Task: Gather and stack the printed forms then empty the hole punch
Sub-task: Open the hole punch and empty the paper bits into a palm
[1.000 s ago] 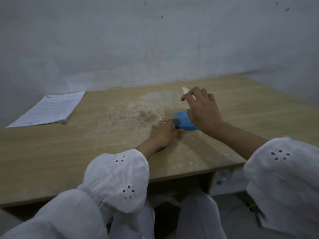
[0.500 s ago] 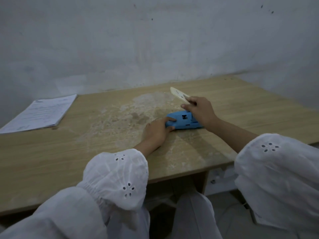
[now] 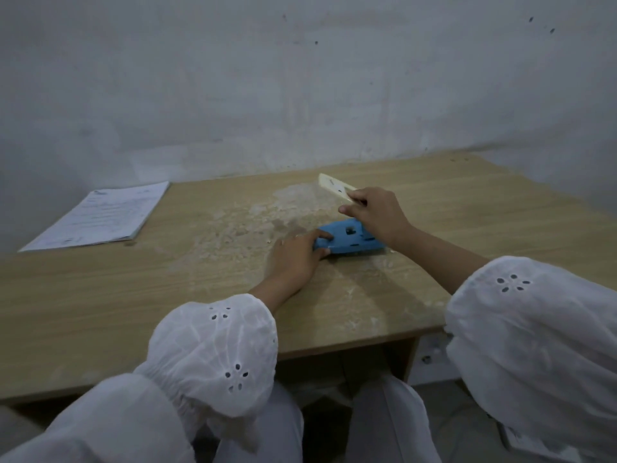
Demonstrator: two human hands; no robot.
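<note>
Pinching the hole punch (image 3: 347, 240) steady with left hand (image 3: 293, 259), pinching its cream cover (image 3: 334, 187) clear with right hand (image 3: 377, 215), ready for emptying.

Printed forms (image 3: 100, 215): white stack, flat, far left on bench (image 3: 100, 312). Hole punch (image 3: 347, 240): blue, underside up, slots showing, mid-bench, left hand (image 3: 295, 259) gripping its left end. Cream base cover (image 3: 335, 187): detached, tilted just beyond punch, pinched by right hand (image 3: 377, 217).

Dim, flat, bluish light fills the scene. Soft shadows lie on the surface (image 3: 350, 295) beside the forearms. The wide-angle lens bows the surface's edges and the wall (image 3: 300, 95). Detail is soft throughout, and the print on the forms (image 3: 100, 215) is unreadable.
</note>
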